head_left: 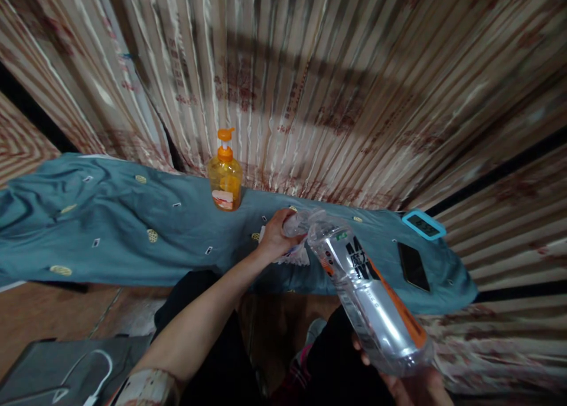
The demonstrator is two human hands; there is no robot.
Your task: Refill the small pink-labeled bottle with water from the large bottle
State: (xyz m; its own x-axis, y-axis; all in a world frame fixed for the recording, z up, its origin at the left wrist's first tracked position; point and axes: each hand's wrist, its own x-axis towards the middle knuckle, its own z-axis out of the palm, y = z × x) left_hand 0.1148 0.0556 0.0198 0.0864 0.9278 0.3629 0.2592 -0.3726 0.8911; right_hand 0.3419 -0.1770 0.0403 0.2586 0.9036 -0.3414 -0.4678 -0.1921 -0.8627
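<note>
My right hand [414,385] grips the base of a large clear plastic drink bottle [372,294] with a silver and orange label. The bottle lies tilted, its neck up and to the left. My left hand [278,236] is closed round a small clear plastic container [296,223], right at the bottle's mouth. Whether the two touch, I cannot tell. Below my left hand, a whitish thing with a ragged edge [297,256] rests on the cloth, partly hidden. An orange pump bottle [225,178] stands upright farther back to the left.
A teal patterned cloth [177,234] covers the narrow table. On its right end lie a black phone [414,266] and a blue-framed digital clock [424,224]. Pleated curtains [283,87] hang close behind. A white cable [106,359] lies on a grey surface at lower left.
</note>
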